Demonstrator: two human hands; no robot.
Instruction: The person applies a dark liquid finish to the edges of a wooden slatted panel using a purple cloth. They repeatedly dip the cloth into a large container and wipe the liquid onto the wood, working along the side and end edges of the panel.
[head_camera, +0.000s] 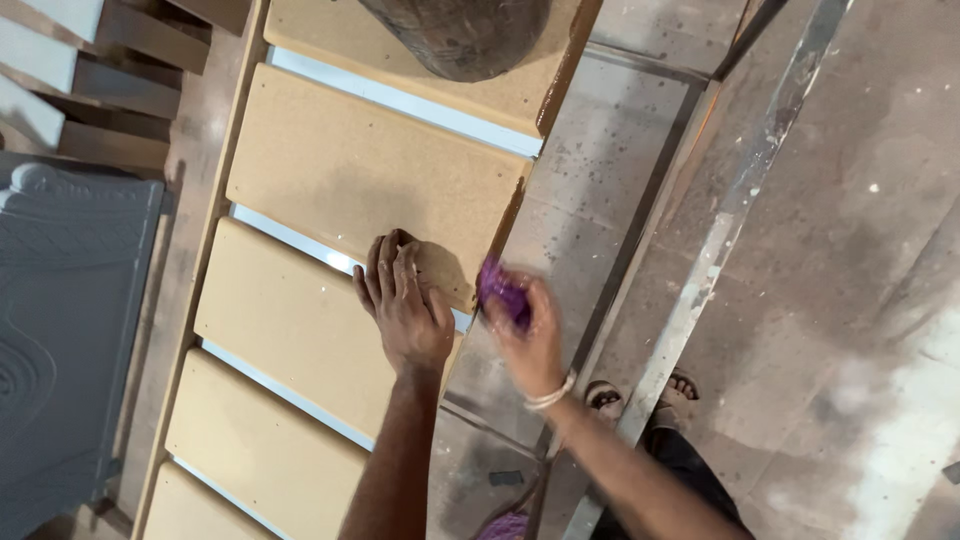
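My left hand (403, 305) lies flat on a tan fibreboard panel (340, 165), fingers spread near its lower corner, where a darker wet-looking patch (440, 270) shows. My right hand (525, 330) is closed around a purple cloth wad (500, 287), pressed against the panel's brown-stained side edge (512, 215). A pale band sits on my right wrist. Several similar tan panels (285, 320) lie side by side with bright gaps between them.
A dark rounded object (455, 35) rests on the top panel. A grey moulded plastic piece (60, 320) is at the left. A long metal bar (720, 230) runs diagonally over the concrete floor (850, 250). My sandalled feet (605, 398) stand below, with purple material (505, 525) at the bottom edge.
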